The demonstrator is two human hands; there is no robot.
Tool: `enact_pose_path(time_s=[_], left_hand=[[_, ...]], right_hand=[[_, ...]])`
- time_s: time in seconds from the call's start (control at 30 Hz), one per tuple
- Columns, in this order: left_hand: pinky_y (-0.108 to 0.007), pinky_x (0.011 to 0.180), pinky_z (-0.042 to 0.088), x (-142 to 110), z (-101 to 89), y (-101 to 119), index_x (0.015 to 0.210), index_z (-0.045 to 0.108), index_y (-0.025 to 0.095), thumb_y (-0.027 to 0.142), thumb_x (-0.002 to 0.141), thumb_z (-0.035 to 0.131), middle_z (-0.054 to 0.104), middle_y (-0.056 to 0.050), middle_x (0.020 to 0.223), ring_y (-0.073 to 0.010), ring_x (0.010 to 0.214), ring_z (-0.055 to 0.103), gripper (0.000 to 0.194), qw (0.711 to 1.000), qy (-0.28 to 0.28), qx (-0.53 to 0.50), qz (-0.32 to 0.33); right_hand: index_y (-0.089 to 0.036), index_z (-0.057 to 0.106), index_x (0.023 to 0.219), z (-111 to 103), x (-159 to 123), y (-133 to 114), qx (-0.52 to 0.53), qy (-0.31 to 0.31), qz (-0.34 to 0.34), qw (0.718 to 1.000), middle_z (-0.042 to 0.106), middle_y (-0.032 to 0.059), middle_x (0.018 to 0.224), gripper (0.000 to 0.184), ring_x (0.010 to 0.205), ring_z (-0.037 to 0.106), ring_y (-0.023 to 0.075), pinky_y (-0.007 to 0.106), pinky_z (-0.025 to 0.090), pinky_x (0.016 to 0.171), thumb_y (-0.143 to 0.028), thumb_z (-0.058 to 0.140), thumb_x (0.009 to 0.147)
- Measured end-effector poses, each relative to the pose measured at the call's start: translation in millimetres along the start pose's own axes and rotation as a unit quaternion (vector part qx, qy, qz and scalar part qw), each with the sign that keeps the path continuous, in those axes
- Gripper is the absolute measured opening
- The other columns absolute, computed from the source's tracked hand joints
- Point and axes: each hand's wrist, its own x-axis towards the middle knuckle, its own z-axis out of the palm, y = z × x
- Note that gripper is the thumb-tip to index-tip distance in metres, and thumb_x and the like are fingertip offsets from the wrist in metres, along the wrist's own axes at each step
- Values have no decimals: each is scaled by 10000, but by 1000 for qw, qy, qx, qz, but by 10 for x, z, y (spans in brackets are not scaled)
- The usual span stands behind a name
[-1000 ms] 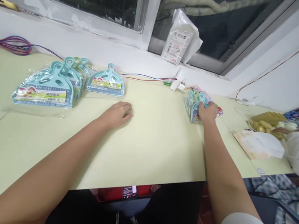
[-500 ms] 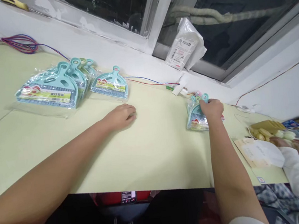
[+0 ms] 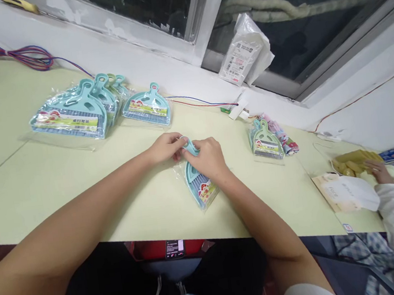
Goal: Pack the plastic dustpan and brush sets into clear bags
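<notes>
In front of me a light-blue dustpan and brush set [image 3: 199, 185] in a clear plastic bag is held tilted over the table [image 3: 145, 197]. My right hand [image 3: 210, 158] is closed round its upper part, just below the handle. At the handle's end my left hand [image 3: 168, 147] pinches with thumb and fingers; whether it grips the handle or only the bag there is hard to see. Bagged blue and green sets [image 3: 67, 118] lie overlapped at the left, and a single blue set [image 3: 147, 108] lies beside them. A smaller pile with a green set [image 3: 266, 141] on top lies at the right.
Pink patterned cloth [image 3: 281, 134] lies by the right pile. A white package [image 3: 241, 56] leans at the window. Coiled wires [image 3: 30, 58] lie at back left. A co-worker's hand [image 3: 379, 170] is among yellow items at far right, near a paper card [image 3: 339, 192].
My right hand has brought one blue set from the right pile to the middle, uncovering a green set there. My left hand has closed at its handle end.
</notes>
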Motion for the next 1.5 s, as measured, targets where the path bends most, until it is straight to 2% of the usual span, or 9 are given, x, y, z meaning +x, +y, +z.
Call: enact_pose_path(time_s=[0.17, 0.23, 0.4, 0.57, 0.77, 0.83, 0.93, 1.13, 1.5], left_hand=[[-264, 457, 510, 45, -36, -19, 795, 625, 162, 335, 957, 669, 642, -34, 551, -160, 472, 630, 240, 997, 63, -3, -46], [-258, 455, 514, 57, -71, -10, 794, 612, 163, 287, 975, 630, 649, -36, 554, -157, 468, 632, 220, 995, 87, -16, -55], [-254, 456, 524, 52, -148, 39, 788, 603, 151, 235, 1000, 558, 666, -48, 585, -145, 459, 625, 233, 991, 123, -19, -56], [-259, 459, 530, 54, -211, 46, 837, 637, 145, 228, 983, 578, 657, -31, 586, -150, 460, 625, 178, 987, 148, -25, -57], [-266, 464, 523, 69, -257, 55, 828, 649, 144, 223, 975, 587, 661, -47, 588, -162, 462, 621, 178, 979, 190, -22, -68], [-274, 478, 534, 72, -263, 63, 827, 646, 143, 218, 969, 593, 664, -56, 583, -169, 468, 627, 169, 975, 209, -31, -71], [-268, 514, 551, 77, -272, 72, 821, 644, 143, 209, 957, 611, 672, -63, 595, -159, 485, 637, 154, 970, 226, -52, -71], [-294, 579, 589, 84, -287, 66, 820, 650, 139, 217, 951, 624, 692, -82, 642, -167, 540, 669, 156, 966, 245, -74, -42], [-323, 620, 615, 67, -267, 77, 839, 654, 150, 270, 955, 658, 707, -85, 658, -180, 569, 694, 167, 964, 247, -79, -53]], right_hand=[[-197, 757, 1132, -184, -68, 216, 111, 43, -43, 992, 761, 128, 1144, 288, 1128, 635, 286, 404, 438, 1045, -387, 592, 992], [-210, 762, 1034, -341, -140, 360, 142, 16, -33, 989, 763, 96, 1055, 283, 1027, 658, 255, 367, 466, 958, -368, 527, 1025], [-203, 657, 745, -535, -333, 543, 172, -180, -34, 968, 667, 10, 738, 412, 708, 581, 170, 291, 388, 697, -387, 454, 1053], [-214, 477, 656, -519, -388, 535, 86, -188, -24, 978, 552, -9, 637, 402, 625, 473, 150, 303, 302, 641, -324, 433, 1040], [-210, 590, 684, -453, -349, 719, 76, -190, 86, 975, 691, 35, 721, 313, 651, 574, 168, 304, 380, 644, -290, 521, 979], [-198, 659, 754, -402, -314, 758, 189, -197, 189, 943, 743, 57, 807, 267, 632, 628, 165, 293, 445, 601, -301, 548, 973], [-160, 705, 877, -348, -255, 781, 379, -182, 331, 845, 778, 110, 916, 185, 682, 719, 190, 305, 576, 599, -284, 594, 958], [-149, 731, 949, -316, -220, 825, 633, -147, 312, 693, 803, 126, 915, 162, 827, 773, 220, 367, 662, 848, -278, 638, 915], [-169, 727, 1056, -81, -277, 735, 648, -160, 303, 680, 815, 113, 1047, 202, 897, 791, 234, 386, 675, 850, -200, 768, 861]])
